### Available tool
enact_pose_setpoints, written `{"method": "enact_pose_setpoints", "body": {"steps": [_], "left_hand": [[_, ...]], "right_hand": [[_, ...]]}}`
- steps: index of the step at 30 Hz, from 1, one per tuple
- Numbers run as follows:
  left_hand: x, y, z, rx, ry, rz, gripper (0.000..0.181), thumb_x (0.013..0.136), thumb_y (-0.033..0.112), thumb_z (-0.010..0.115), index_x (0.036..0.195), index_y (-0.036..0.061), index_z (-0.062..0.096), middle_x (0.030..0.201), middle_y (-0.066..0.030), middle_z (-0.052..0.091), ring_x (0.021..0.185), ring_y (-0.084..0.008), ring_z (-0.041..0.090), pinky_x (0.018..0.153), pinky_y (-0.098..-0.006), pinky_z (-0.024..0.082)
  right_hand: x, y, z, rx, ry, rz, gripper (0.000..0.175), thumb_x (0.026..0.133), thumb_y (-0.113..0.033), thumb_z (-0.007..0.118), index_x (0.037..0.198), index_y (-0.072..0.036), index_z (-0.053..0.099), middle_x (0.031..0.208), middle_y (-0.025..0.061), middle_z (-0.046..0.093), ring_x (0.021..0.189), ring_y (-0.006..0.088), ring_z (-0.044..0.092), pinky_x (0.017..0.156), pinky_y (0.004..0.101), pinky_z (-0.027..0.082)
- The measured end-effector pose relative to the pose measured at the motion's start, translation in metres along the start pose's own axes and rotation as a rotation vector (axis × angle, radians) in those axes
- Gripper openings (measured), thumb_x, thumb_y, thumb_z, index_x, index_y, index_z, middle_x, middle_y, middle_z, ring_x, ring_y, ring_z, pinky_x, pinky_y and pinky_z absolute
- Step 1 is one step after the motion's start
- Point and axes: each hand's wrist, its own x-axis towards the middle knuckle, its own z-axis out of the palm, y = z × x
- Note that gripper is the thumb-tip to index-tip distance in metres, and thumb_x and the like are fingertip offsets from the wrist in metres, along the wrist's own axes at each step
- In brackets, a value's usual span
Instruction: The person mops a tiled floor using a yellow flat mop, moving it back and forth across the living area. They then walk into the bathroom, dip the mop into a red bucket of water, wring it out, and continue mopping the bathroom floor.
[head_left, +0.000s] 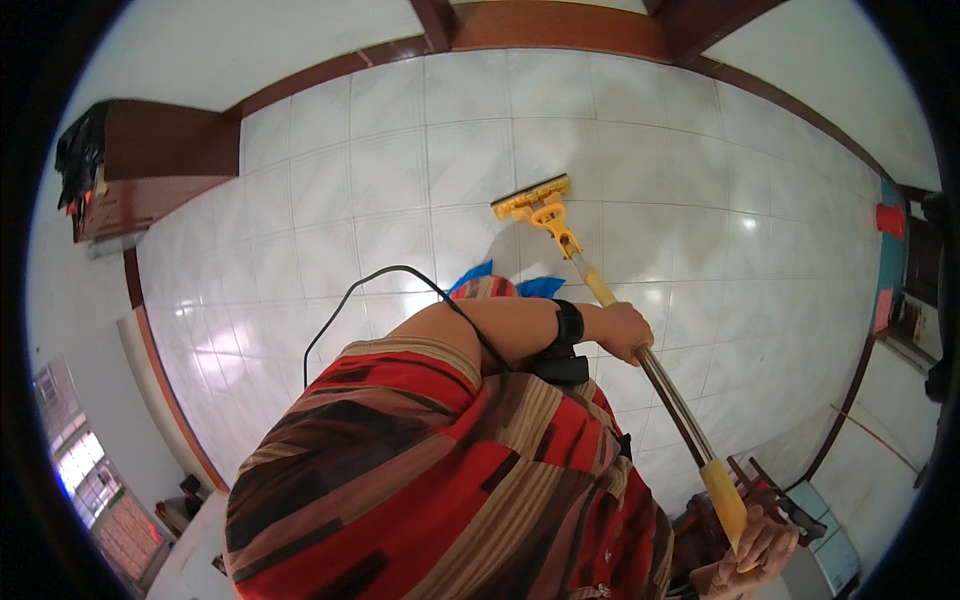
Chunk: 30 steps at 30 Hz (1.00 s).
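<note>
A sponge mop reaches across the floor, its yellow head on the white tiles ahead of my feet. My left hand crosses in front of my body and grips the metal pole just below its upper yellow sleeve. Lower right, my right hand is closed around the yellow handle grip at the pole's end. A black strap with a device sits on my left wrist, and a black cable loops over that arm. Blue shoe covers show partly beneath my striped clothing.
Glossy tiles spread around me. A brown wooden cabinet with a black plastic bag stands at the left wall. Wooden furniture is behind my right hand. A red container is at the far right, and a doorway sill lies ahead.
</note>
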Motion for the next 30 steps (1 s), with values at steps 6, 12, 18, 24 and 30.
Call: {"method": "enact_pose_setpoints", "body": {"steps": [6,12,18,24,30], "left_hand": [[-0.054,0.010,0.005,0.079,0.130,-0.170,0.010,0.062,0.021,0.061,0.065,0.0122,0.058,0.064,-0.0075,0.059,0.066,-0.0283,0.058,0.066,-0.0415,0.040],[-0.144,-0.084,-0.032,0.339,0.305,-0.462,0.014,0.060,0.023,0.064,0.061,0.0121,0.056,0.063,-0.0085,0.057,0.066,-0.0299,0.057,0.064,-0.0443,0.041],[-0.139,-0.090,0.004,0.322,0.391,-0.444,0.012,0.057,0.022,0.064,0.062,0.0130,0.057,0.064,-0.0074,0.058,0.067,-0.0292,0.058,0.064,-0.0431,0.042],[-0.086,-0.012,0.028,-0.043,0.231,-0.080,0.026,0.065,0.034,0.064,0.066,0.0085,0.060,0.064,-0.0117,0.060,0.065,-0.0319,0.059,0.058,-0.0424,0.045],[-0.076,0.003,0.004,-0.063,0.343,-0.164,0.025,0.067,0.031,0.063,0.065,0.0071,0.060,0.065,-0.0132,0.059,0.066,-0.0329,0.059,0.058,-0.0432,0.046]], "right_hand": [[-0.005,0.004,-0.001,0.329,-0.293,0.007,0.020,0.082,-0.013,0.047,0.066,-0.011,0.035,0.046,-0.0016,0.031,0.043,0.0076,0.032,0.074,0.0345,0.037],[0.030,0.115,0.035,-0.959,-0.574,-0.780,0.008,0.069,0.006,0.062,0.071,-0.001,0.060,0.060,0.0081,0.054,0.057,0.0197,0.048,0.053,0.0323,0.042],[0.023,0.093,0.060,-0.850,-0.662,-0.867,0.022,0.067,0.015,0.059,0.076,-0.003,0.051,0.065,0.0069,0.051,0.061,0.0183,0.048,0.055,0.0337,0.046],[0.018,0.005,-0.003,-0.146,-0.597,-0.013,0.024,0.080,-0.017,0.049,0.067,-0.014,0.029,0.051,-0.0032,0.032,0.044,0.0082,0.028,0.070,0.0318,0.032],[0.076,0.001,0.021,-0.115,-0.578,-0.094,0.016,0.079,-0.016,0.046,0.073,-0.005,0.036,0.059,0.0035,0.038,0.053,0.0125,0.038,0.057,0.0263,0.033]]}}
